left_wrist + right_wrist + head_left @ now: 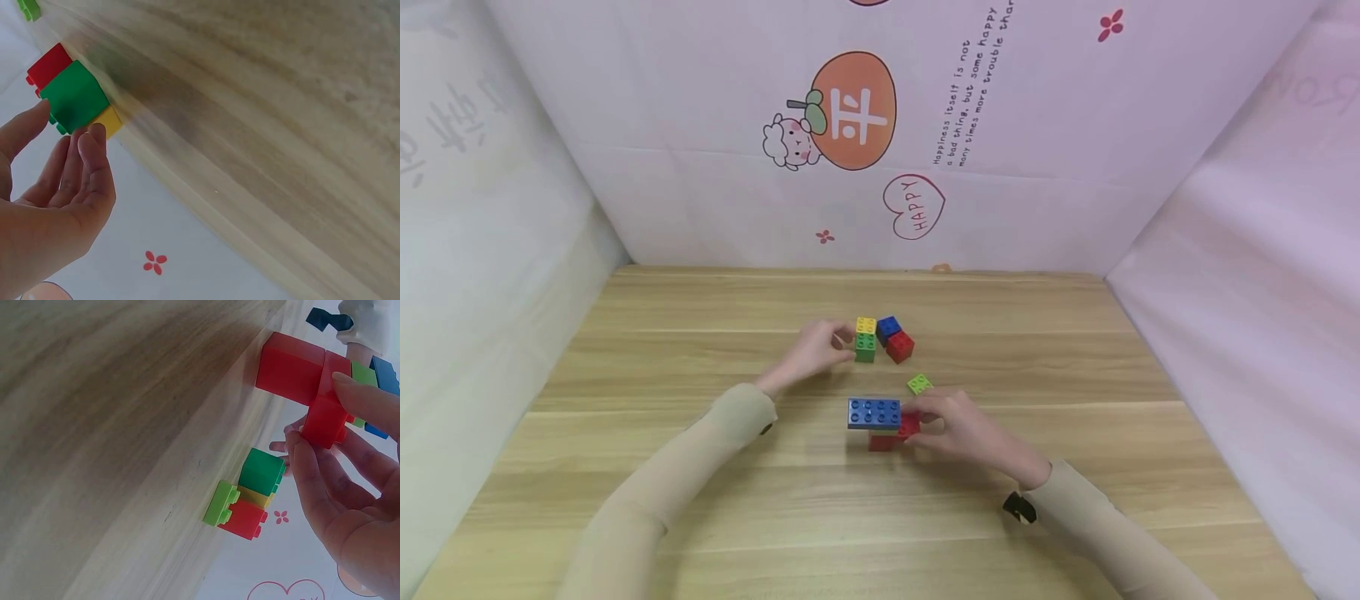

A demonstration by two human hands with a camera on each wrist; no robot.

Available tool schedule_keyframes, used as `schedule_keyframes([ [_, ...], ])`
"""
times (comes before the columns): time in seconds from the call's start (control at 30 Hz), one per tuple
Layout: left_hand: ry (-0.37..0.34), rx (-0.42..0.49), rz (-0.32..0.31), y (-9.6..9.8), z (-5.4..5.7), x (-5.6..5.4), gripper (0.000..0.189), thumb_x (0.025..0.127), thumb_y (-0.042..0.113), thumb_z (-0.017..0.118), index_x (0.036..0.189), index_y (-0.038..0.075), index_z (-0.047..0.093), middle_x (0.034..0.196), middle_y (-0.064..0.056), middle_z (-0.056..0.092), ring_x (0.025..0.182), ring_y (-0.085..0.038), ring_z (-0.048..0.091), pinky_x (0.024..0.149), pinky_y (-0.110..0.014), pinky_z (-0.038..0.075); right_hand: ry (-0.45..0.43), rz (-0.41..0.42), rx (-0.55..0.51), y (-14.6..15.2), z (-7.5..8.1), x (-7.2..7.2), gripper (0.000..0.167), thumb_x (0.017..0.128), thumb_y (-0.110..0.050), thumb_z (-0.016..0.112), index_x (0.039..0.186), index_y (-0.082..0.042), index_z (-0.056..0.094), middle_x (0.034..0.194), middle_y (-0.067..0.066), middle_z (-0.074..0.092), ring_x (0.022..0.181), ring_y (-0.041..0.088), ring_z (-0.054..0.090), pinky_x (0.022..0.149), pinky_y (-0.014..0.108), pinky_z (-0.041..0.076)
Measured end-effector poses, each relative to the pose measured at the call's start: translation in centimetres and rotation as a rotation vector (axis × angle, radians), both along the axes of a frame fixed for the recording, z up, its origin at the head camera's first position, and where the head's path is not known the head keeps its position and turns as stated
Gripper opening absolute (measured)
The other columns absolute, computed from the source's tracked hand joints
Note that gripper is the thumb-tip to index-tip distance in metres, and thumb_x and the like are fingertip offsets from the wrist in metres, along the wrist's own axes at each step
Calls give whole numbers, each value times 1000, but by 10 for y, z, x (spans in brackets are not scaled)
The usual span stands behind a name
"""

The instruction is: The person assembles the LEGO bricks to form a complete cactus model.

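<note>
My right grip (958, 427) pinches a red block (908, 426) beside the blue-topped stack (874, 413) — my left grip (815, 348), wide, stands just beside the green block (865, 348) on the bench (790, 517) — whether touching, I cannot tell

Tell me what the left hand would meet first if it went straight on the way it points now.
Most likely the green block or the yellow block beside it: both sit right at the left hand's fingertips. Whether it already touches them is unclear.
</note>
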State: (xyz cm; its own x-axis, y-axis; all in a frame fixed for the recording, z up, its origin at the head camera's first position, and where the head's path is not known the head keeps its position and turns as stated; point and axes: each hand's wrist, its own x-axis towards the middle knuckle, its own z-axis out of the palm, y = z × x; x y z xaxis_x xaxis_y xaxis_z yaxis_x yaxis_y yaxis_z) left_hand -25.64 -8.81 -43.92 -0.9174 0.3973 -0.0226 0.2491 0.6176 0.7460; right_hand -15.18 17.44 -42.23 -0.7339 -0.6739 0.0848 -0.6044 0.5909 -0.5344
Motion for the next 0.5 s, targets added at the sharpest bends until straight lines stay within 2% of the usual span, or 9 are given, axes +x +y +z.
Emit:
schedule_keyframes([
  [0.5,1,-8,12,9,-3,-7,42,87,6,73,126,-1,60,126,-18,66,107,-32,69,93,-40,59,-23,-5,13,1,1,0,36,84,-18,79,117,-8,70,114,7,74,97,16,73,83,26,62],
])
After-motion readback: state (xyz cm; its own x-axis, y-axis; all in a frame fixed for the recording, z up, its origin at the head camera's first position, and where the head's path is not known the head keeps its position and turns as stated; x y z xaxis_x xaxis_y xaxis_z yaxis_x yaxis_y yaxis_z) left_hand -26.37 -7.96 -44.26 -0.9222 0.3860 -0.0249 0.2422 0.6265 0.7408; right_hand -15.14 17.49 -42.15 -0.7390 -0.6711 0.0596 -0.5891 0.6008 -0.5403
